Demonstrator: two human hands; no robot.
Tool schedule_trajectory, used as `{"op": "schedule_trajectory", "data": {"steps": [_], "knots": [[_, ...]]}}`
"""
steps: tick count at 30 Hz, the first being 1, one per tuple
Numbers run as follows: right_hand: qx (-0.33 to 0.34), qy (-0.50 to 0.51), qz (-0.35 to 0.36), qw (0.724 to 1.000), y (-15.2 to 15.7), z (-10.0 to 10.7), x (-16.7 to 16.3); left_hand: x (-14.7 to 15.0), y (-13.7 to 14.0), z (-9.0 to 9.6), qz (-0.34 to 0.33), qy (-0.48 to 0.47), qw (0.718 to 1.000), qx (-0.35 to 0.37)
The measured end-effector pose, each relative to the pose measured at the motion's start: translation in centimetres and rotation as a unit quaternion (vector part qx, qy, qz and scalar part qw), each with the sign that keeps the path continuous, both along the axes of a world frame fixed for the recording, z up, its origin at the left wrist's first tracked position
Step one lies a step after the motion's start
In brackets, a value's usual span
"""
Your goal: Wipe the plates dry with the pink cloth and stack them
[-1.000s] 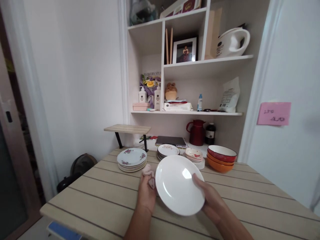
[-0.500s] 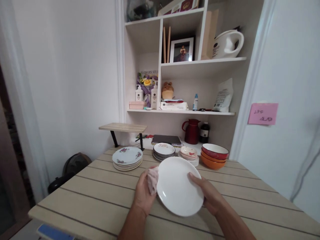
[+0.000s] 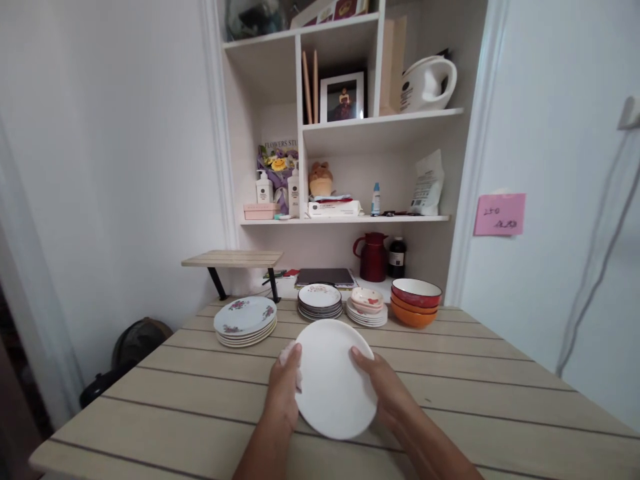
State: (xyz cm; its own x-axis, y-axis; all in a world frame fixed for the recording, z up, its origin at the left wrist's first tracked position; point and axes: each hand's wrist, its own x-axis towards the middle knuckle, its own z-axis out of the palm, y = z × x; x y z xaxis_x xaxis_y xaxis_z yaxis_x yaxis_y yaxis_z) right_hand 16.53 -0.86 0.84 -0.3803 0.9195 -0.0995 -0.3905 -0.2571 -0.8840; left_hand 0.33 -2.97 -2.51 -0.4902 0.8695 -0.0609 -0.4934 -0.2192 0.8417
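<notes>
Shelves [image 3: 380, 123] behind show "FLOWERS STU" lettering [image 3: 281, 144]; left hand [image 3: 285, 388], with a cloth [image 3: 299, 379], and right hand [image 3: 388, 387] grip a white plate [image 3: 335, 383].

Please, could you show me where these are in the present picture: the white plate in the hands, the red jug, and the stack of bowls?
White plate [image 3: 336, 380]: head view, middle of its face.
Red jug [image 3: 373, 260]: head view, front of its body.
Stack of bowls [image 3: 415, 309]: head view, outer wall, about mid-stack.
</notes>
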Motion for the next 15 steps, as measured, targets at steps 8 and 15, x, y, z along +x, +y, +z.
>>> {"op": "schedule_trajectory", "data": {"steps": [8,15], "knots": [[-0.023,0.039,-0.041,0.998,-0.1,-0.4,-0.6,0.1,0.5,-0.9,0.026,-0.006,0.999,-0.022],[-0.031,0.062,-0.137,0.988,0.1,-1.1,-1.5,2.1,0.6,-1.6,0.045,-0.064,0.997,-0.027]]}}
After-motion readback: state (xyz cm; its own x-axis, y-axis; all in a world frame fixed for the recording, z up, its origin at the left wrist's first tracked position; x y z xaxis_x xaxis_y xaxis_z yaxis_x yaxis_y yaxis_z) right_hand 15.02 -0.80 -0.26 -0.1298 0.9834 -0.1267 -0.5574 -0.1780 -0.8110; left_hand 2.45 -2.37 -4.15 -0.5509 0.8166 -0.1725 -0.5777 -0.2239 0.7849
